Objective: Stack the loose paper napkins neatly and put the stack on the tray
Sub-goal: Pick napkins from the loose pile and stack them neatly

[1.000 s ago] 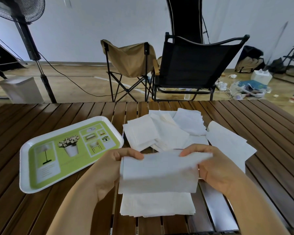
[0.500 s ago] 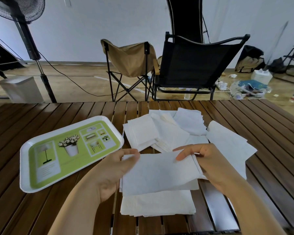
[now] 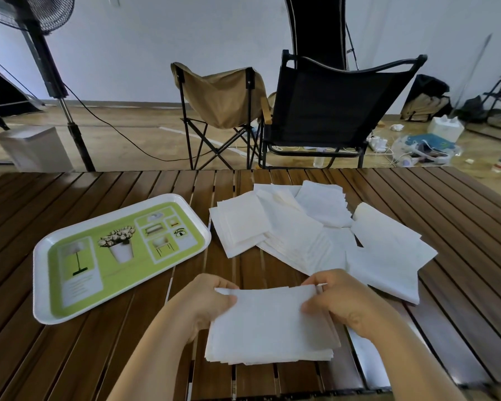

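Left hand (image 3: 206, 302): fingers pinched the stack's far-left corner.
Right hand (image 3: 344, 302): gripped its right edge.
Stack (image 3: 269, 328): seemingly resting on table (image 3: 70, 357).
Loose napkins (image 3: 307, 235): beyond, beside tray (image 3: 41, 285).

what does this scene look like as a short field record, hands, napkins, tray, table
left hand: grips the left edge of the top white paper napkin
right hand: grips the same napkin's right edge
near stack: under the held napkin, on the table
loose white napkins: scattered heap beyond the hands
green and white rectangular tray: left of the hands, holds no napkins
brown slatted wooden table: bears everything
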